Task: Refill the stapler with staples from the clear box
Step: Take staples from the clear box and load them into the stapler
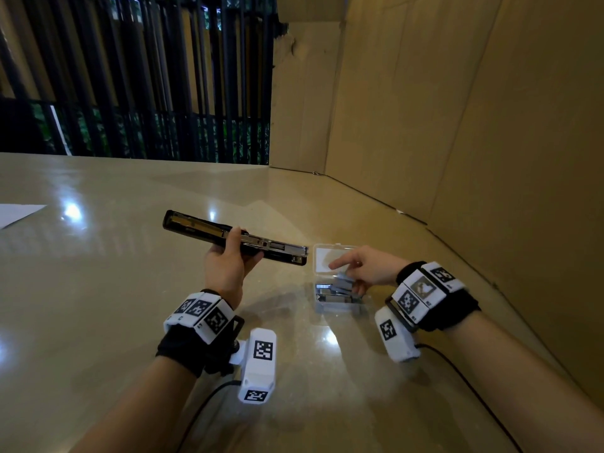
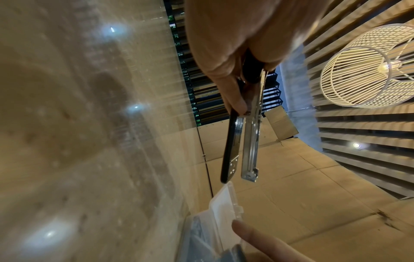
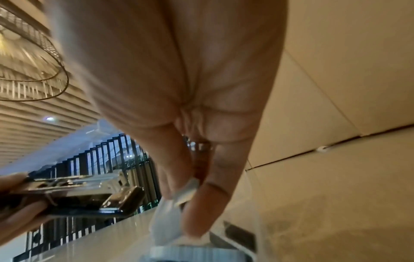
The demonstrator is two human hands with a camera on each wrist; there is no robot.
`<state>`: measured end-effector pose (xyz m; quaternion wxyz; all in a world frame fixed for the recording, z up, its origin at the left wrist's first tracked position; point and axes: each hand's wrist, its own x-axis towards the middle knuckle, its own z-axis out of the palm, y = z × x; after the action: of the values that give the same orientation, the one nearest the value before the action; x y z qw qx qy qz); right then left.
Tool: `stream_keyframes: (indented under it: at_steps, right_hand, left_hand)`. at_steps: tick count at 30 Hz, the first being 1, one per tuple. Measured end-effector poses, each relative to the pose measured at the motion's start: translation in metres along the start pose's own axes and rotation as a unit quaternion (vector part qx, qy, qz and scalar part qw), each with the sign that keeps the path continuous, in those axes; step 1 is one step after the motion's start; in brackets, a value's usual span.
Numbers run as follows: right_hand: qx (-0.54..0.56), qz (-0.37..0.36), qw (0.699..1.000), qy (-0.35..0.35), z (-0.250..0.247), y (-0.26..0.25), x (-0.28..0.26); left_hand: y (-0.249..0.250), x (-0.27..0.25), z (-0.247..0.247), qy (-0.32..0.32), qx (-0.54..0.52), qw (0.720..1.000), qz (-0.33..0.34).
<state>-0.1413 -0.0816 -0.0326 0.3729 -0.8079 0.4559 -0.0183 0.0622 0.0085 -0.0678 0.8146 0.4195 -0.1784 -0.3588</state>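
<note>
My left hand (image 1: 236, 248) grips a black stapler (image 1: 196, 225) around its middle and holds it above the table. The stapler is swung open, with its metal magazine (image 1: 277, 248) pointing right; in the left wrist view the magazine (image 2: 251, 145) stands apart from the black base (image 2: 230, 141). The clear box (image 1: 318, 259) sits to the right with its lid up, and several staple strips (image 1: 333, 294) lie inside. My right hand (image 1: 351, 279) reaches into the box. In the right wrist view its thumb and a finger pinch a silvery staple strip (image 3: 188, 190). The index finger (image 1: 336, 263) points left.
The glossy beige table (image 1: 98, 305) stretches out to the left. A white sheet of paper (image 1: 19, 212) lies at its far left edge. Cardboard walls (image 1: 490, 125) close off the right side and back right. Dark vertical bars (image 1: 130, 76) stand behind the table.
</note>
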Motion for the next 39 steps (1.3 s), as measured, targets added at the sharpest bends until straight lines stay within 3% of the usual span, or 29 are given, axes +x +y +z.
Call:
stream_keyframes:
  at_steps: [3, 7, 9, 10, 12, 14, 16, 22, 28, 33, 39]
  right_hand:
    - [0.032, -0.029, 0.999, -0.003, -0.006, 0.006, -0.002]
    - [0.216, -0.045, 0.975, 0.023, -0.007, 0.01, -0.006]
    - [0.25, -0.05, 0.966, 0.043, -0.007, 0.011, -0.006]
    - [0.224, -0.051, 0.972, 0.053, -0.007, 0.011, -0.005]
    - [0.049, -0.045, 0.995, 0.076, -0.008, 0.011, -0.004]
    - [-0.123, -0.037, 0.989, 0.071, -0.006, 0.01, -0.004]
    - [-0.17, -0.028, 0.983, 0.06, -0.002, 0.009, -0.003]
    - [-0.132, -0.043, 0.989, 0.051, 0.018, -0.007, 0.003]
    - [-0.206, 0.002, 0.977, 0.063, 0.033, -0.022, 0.013]
    - [-0.212, -0.01, 0.973, 0.088, 0.035, -0.024, 0.014]
    - [-0.054, -0.009, 0.992, 0.11, 0.014, -0.02, 0.003]
  left_hand:
    - [-0.001, 0.0, 0.0, 0.001, -0.001, 1.0, 0.002]
    - [-0.002, 0.002, 0.0, 0.002, 0.001, 1.0, 0.003]
    - [-0.003, 0.002, 0.0, 0.003, 0.001, 1.0, 0.004]
    - [-0.003, 0.002, 0.0, 0.004, 0.001, 1.0, 0.004]
    - [-0.003, 0.002, 0.0, 0.003, 0.001, 1.0, 0.003]
    - [-0.002, 0.002, 0.0, 0.003, -0.002, 1.0, 0.002]
    - [-0.002, 0.002, 0.0, 0.002, -0.001, 1.0, 0.002]
    - [-0.002, 0.002, 0.0, -0.002, 0.002, 1.0, 0.001]
    - [-0.001, 0.001, 0.001, -0.002, 0.003, 1.0, 0.001]
    - [0.001, 0.0, 0.001, -0.006, -0.004, 1.0, 0.002]
    - [0.001, -0.001, 0.002, -0.008, -0.007, 1.0, -0.002]
